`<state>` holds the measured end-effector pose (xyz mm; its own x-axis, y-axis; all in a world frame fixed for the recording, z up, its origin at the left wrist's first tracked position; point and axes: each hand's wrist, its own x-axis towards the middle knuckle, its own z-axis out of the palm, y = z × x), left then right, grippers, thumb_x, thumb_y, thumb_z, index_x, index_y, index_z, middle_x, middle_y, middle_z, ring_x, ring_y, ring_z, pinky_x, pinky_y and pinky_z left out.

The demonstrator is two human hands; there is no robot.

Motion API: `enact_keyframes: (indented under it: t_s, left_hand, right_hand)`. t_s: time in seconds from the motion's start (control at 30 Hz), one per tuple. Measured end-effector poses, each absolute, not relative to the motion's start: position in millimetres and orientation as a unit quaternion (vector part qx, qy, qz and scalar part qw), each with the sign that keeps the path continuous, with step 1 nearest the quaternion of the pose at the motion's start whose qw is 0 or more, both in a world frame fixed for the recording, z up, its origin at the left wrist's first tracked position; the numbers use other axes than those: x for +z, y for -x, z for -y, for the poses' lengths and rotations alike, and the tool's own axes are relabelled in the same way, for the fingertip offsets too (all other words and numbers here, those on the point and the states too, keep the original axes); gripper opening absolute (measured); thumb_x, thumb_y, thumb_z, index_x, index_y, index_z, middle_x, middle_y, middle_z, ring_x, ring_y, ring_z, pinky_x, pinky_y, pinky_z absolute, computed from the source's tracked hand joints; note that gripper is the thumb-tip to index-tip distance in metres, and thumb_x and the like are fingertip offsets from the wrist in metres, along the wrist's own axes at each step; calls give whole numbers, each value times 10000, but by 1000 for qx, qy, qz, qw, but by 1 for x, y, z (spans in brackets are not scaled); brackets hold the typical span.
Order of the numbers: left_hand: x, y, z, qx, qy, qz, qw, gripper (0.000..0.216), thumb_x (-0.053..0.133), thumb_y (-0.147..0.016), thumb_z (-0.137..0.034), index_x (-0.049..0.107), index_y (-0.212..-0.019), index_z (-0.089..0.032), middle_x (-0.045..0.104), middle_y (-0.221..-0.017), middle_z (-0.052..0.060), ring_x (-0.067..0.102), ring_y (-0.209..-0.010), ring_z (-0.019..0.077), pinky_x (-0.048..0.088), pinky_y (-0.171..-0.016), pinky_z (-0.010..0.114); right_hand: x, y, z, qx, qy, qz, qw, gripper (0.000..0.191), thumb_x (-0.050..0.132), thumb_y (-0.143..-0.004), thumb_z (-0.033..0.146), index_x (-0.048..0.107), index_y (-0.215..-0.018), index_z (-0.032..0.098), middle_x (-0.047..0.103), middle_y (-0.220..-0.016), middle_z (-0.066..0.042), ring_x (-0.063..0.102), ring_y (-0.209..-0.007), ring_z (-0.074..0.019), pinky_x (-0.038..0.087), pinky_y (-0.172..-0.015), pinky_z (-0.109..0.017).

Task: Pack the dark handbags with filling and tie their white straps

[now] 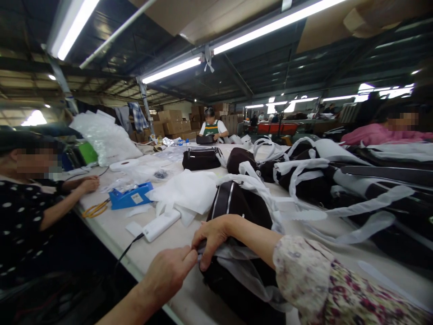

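A dark handbag (237, 284) lies in front of me on the table, with thin white wrapping around its straps. My right hand (216, 234) reaches over the bag's near left end, its fingers and thumb closed on the edge there. Against those fingertips, my left hand (171, 271) is closed in a pinch; whatever sits between its fingers is too small or hidden to name. Just behind rests another part of the dark bag with a silvery zip (230, 198). White wrapping sheets (189, 192) lie left of it.
Left on the table (111, 230) are a white power strip (162, 225) with a black cord, a blue tape dispenser (131, 196) and yellow-handled scissors (96, 209). Several wrapped dark bags (307, 180) crowd the right. Co-workers sit left, right and at the far end.
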<state>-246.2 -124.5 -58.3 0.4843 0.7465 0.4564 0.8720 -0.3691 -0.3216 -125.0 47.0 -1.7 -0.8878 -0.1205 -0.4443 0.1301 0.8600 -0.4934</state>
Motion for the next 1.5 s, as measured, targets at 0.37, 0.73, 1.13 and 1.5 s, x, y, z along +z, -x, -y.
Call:
enact_keyframes:
  t_s: [0.37, 0.73, 1.13, 1.5]
  left_hand:
    - [-37, 235, 128, -65, 747, 652, -114, 234, 365, -940, -249, 586, -895, -191, 696, -893, 73, 663, -857, 255, 462, -748, 334]
    - [-41, 228, 117, -257, 475, 684, -490, 377, 513, -701, -534, 562, -802, -174, 379, -546, -88, 221, -421, 62, 132, -400, 219]
    - [-37, 227, 109, -309, 397, 644, -577, 263, 625, -593, -438, 539, -637, -194, 294, -401, -130, 181, -378, 52, 146, -419, 221]
    - [-49, 239, 106, -263, 423, 627, -598, 174, 644, -566, -282, 690, -630, -127, 652, -553, 13, 482, -514, 110, 298, -543, 234]
  right_hand:
    - [-2, 124, -41, -259, -23, -944, 205, 309, 835, -666, 328, 730, -944, 245, 658, -875, 59, 618, -1057, -236, 399, -994, -340]
    - [-6, 112, -27, -169, -4, -976, 139, 301, 788, -743, 305, 722, -1025, 224, 715, -999, -5, 627, -1118, -250, 311, -1097, -474]
    - [-31, 52, 44, -44, -128, -970, -203, 175, 718, -851, 311, 647, -938, 176, 679, -987, -48, 594, -906, -229, 431, -784, -362]
    - [-54, 65, 32, -20, -90, -980, -178, 169, 603, -939, 290, 692, -832, 194, 690, -1018, -43, 576, -920, -219, 396, -764, -355]
